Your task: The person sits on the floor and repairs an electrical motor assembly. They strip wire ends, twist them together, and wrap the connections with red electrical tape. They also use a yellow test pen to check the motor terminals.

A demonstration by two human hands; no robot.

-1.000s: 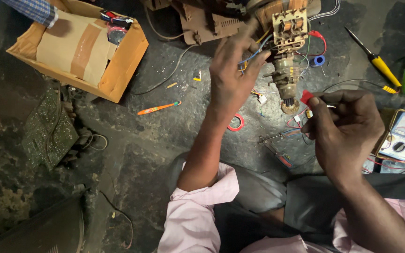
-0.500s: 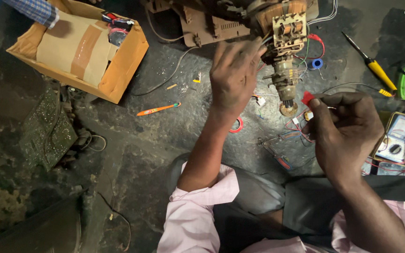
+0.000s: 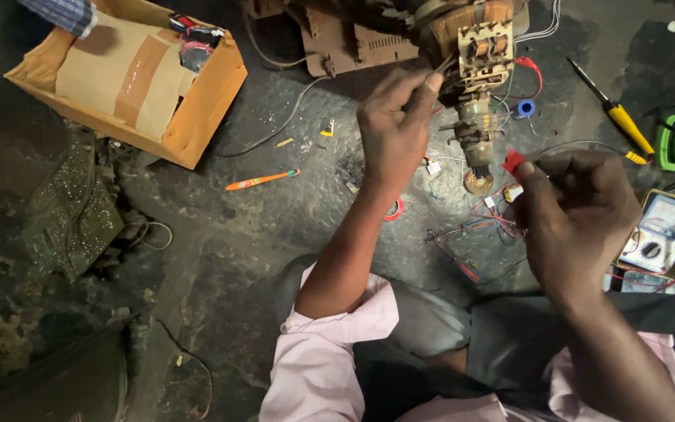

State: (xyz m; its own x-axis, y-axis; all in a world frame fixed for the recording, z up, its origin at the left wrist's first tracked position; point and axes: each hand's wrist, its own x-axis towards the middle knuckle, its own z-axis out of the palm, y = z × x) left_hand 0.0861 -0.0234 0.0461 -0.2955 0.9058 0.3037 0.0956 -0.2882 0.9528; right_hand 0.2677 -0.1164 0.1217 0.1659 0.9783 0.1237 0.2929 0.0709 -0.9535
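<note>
Red plastic shows at the tip of the small clip (image 3: 512,161) I pinch between the thumb and fingers of my right hand (image 3: 580,215), held up off the dark floor (image 3: 275,234) so its thin wires hang free below. My left hand (image 3: 394,125) is closed in a pinch on a thin lead at the motor assembly (image 3: 478,86), steadying it close to the terminal block. That assembly lies on the floor ahead of me, rusty brown, its shaft pointing toward me, coloured wires trailing around it.
</note>
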